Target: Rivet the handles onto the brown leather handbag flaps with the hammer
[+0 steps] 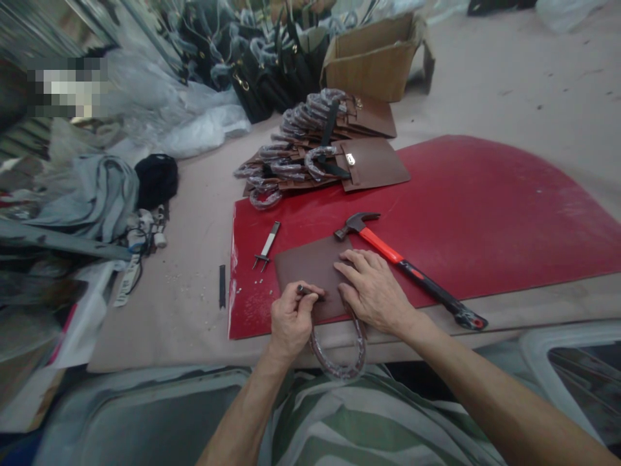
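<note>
A brown leather bag panel (310,268) lies on the red mat (485,213) near the table's front edge. Its wrapped loop handle (339,362) hangs over the edge toward me. My left hand (291,320) is closed in a pinch on a small dark metal tool (310,292), held against the panel's lower edge. Flat on the panel's right side lies my right hand (373,291), fingers stretched out and pressing it down. A hammer (407,265) with an orange and black handle rests on the mat just right of that hand.
A pronged metal punch (266,247) and a thin black strip (222,286) lie left of the panel. A stack of finished brown panels with handles (315,149) sits at the mat's far edge. A cardboard box (376,58), black bags and plastic wrap lie behind.
</note>
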A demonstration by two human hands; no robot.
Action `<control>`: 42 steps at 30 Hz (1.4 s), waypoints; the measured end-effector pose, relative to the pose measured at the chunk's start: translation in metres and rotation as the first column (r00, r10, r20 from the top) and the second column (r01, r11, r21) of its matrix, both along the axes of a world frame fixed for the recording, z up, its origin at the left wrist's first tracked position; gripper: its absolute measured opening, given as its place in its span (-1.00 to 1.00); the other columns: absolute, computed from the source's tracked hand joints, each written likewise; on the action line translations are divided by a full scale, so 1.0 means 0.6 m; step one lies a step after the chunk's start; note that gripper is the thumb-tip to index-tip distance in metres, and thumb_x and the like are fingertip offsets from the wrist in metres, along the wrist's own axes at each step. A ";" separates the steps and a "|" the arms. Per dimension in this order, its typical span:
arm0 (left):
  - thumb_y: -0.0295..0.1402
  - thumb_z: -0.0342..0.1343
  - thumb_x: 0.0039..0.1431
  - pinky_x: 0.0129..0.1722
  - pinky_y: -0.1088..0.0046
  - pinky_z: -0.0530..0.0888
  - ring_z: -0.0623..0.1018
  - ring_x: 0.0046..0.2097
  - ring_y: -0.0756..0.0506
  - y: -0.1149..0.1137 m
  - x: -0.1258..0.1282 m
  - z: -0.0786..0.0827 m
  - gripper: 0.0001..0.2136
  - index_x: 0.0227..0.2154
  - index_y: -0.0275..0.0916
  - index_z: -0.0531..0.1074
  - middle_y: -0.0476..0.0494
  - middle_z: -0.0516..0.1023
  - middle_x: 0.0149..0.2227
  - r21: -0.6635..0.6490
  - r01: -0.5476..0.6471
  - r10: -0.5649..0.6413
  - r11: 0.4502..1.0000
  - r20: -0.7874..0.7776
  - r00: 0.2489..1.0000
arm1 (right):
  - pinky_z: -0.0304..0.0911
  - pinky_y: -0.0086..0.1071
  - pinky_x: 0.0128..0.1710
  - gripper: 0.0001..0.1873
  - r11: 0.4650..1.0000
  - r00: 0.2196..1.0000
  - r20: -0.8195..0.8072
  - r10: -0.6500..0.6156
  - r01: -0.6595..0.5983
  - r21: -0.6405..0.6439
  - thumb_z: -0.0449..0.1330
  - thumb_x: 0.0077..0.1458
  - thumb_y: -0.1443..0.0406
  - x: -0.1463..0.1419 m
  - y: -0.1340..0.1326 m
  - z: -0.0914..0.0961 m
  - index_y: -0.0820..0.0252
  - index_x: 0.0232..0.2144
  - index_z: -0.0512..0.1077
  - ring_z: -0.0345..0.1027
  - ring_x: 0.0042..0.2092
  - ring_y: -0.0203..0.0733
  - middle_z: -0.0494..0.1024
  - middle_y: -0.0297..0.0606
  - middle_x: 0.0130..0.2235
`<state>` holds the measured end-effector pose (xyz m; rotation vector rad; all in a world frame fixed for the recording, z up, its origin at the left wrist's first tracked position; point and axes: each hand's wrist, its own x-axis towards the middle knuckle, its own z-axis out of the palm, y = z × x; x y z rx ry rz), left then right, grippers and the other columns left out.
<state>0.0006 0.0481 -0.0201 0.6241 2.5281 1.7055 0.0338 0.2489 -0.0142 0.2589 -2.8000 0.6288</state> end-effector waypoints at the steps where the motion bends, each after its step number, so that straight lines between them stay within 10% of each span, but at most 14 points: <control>1: -0.39 0.04 0.29 -0.18 0.43 0.56 0.63 -0.25 -0.03 0.000 0.001 0.000 -0.91 -0.27 -0.21 0.43 -0.08 0.63 -0.30 -0.024 0.004 -0.005 1.000 -0.034 0.999 | 0.09 0.00 0.17 -0.62 1.000 1.000 0.000 0.001 -0.001 0.000 0.07 0.24 0.30 0.000 0.000 -0.001 0.25 0.07 0.42 0.15 0.14 0.12 0.37 -0.03 0.15; 9: -0.41 0.00 0.29 -0.21 0.49 0.53 0.62 -0.27 -0.02 0.002 0.002 -0.006 -0.88 -0.27 -0.21 0.45 -0.09 0.62 -0.32 -0.123 0.029 -0.058 0.992 -0.235 0.970 | 0.16 -0.08 0.12 -0.66 0.999 0.999 -0.031 0.011 -0.013 -0.049 0.09 0.23 0.27 0.000 0.011 0.005 0.29 0.00 0.45 0.23 0.09 0.08 0.41 0.00 0.09; 13: -0.43 0.00 0.29 -0.21 0.50 0.50 0.61 -0.28 -0.03 0.003 0.001 -0.010 -0.89 -0.27 -0.21 0.43 -0.10 0.60 -0.32 -0.133 0.043 -0.077 0.990 -0.260 0.963 | 0.23 -0.10 -0.08 -0.70 0.969 0.974 -0.029 -0.225 0.226 0.099 0.13 0.19 0.28 0.007 0.049 0.039 0.31 -0.05 0.44 0.29 -0.03 0.13 0.44 0.06 -0.01; 17: -0.41 -0.01 0.30 -0.23 0.48 0.49 0.61 -0.29 -0.04 0.003 0.001 -0.015 -0.88 -0.27 -0.20 0.43 -0.12 0.60 -0.33 -0.156 0.074 -0.119 0.985 -0.298 0.947 | 0.20 -0.18 -0.29 -0.84 0.908 0.894 0.218 -0.392 0.339 0.247 0.13 0.10 0.36 0.012 0.089 0.063 0.31 -0.24 0.41 0.34 -0.24 0.06 0.44 0.04 -0.24; 19: -0.40 -0.02 0.31 -0.25 0.47 0.49 0.60 -0.30 -0.05 0.004 0.001 -0.015 -0.88 -0.27 -0.20 0.42 -0.13 0.60 -0.33 -0.161 0.089 -0.135 0.983 -0.306 0.942 | 0.19 -0.26 -0.36 -0.92 0.922 0.827 0.435 -0.357 0.387 0.020 0.14 0.02 0.42 0.010 0.098 0.070 0.23 -0.36 0.35 0.30 -0.37 -0.08 0.40 -0.14 -0.38; 22: -0.40 -0.03 0.30 -0.27 0.46 0.49 0.60 -0.31 -0.06 0.006 0.001 -0.013 -0.88 -0.28 -0.20 0.41 -0.14 0.59 -0.35 -0.159 0.093 -0.139 0.983 -0.307 0.941 | 0.18 -0.38 -0.49 -0.85 0.644 0.655 0.755 0.003 0.577 -0.503 0.15 -0.10 0.41 0.004 0.093 0.082 0.16 -0.40 0.26 0.20 -0.51 -0.27 0.31 -0.36 -0.49; 25: -0.42 -0.03 0.29 -0.31 0.47 0.48 0.59 -0.33 -0.07 0.007 0.000 -0.010 -0.88 -0.29 -0.20 0.40 -0.13 0.58 -0.37 -0.139 0.101 -0.141 0.985 -0.315 0.939 | 0.12 -0.47 -0.63 -0.89 0.453 0.604 0.773 0.193 0.644 -0.616 0.09 -0.04 0.31 0.003 0.072 0.103 0.14 -0.42 0.19 0.06 -0.62 -0.38 0.23 -0.45 -0.53; 29: -0.44 -0.03 0.29 -0.33 0.47 0.47 0.59 -0.35 -0.06 0.008 -0.001 -0.014 -0.88 -0.28 -0.20 0.41 -0.14 0.59 -0.35 -0.134 0.103 -0.143 0.986 -0.333 0.932 | -0.07 -0.50 -0.74 -0.67 0.497 0.737 0.673 0.071 0.558 -0.664 -0.02 0.17 -0.01 0.028 0.040 0.143 0.09 -0.42 0.13 -0.12 -0.69 -0.42 0.11 -0.54 -0.57; 32: -0.45 -0.03 0.28 -0.34 0.46 0.47 0.58 -0.35 -0.07 0.007 -0.001 -0.018 -0.88 -0.28 -0.21 0.41 -0.15 0.58 -0.36 -0.143 0.115 -0.158 0.983 -0.336 0.928 | -0.05 -0.46 -0.67 -0.57 0.750 0.925 0.366 -0.104 0.315 -0.581 -0.09 0.26 -0.09 0.061 0.029 0.174 0.08 -0.44 0.16 0.03 -0.65 -0.35 0.20 -0.46 -0.58; 35: -0.44 -0.03 0.28 -0.33 0.46 0.47 0.58 -0.34 -0.07 0.005 0.000 -0.021 -0.87 -0.27 -0.20 0.42 -0.15 0.58 -0.36 -0.155 0.106 -0.154 0.982 -0.347 0.925 | -0.11 -0.37 -0.61 -0.65 0.971 0.995 0.072 -0.074 0.088 -0.221 -0.11 0.33 0.07 0.087 0.030 0.187 0.08 -0.46 0.17 0.11 -0.63 -0.30 0.30 -0.38 -0.61; 38: -0.43 -0.02 0.27 -0.37 0.47 0.45 0.58 -0.37 -0.07 0.005 0.000 -0.022 -0.87 -0.26 -0.19 0.43 -0.12 0.56 -0.41 -0.175 0.107 -0.162 0.979 -0.335 0.928 | -0.24 -0.30 -0.60 -0.71 0.994 0.995 0.077 0.068 -0.074 0.077 -0.10 0.32 0.19 0.100 0.034 0.191 0.07 -0.46 0.18 0.07 -0.68 -0.28 0.34 -0.37 -0.63; 42: -0.42 -0.03 0.28 -0.33 0.45 0.48 0.59 -0.36 -0.07 0.005 0.000 -0.020 -0.86 -0.27 -0.19 0.44 -0.14 0.58 -0.38 -0.164 0.106 -0.157 0.981 -0.339 0.928 | -0.17 -0.32 -0.59 -0.72 0.999 1.000 -0.013 -0.008 0.008 0.041 -0.13 0.35 0.19 0.108 0.031 0.206 0.05 -0.42 0.18 0.10 -0.68 -0.27 0.34 -0.35 -0.64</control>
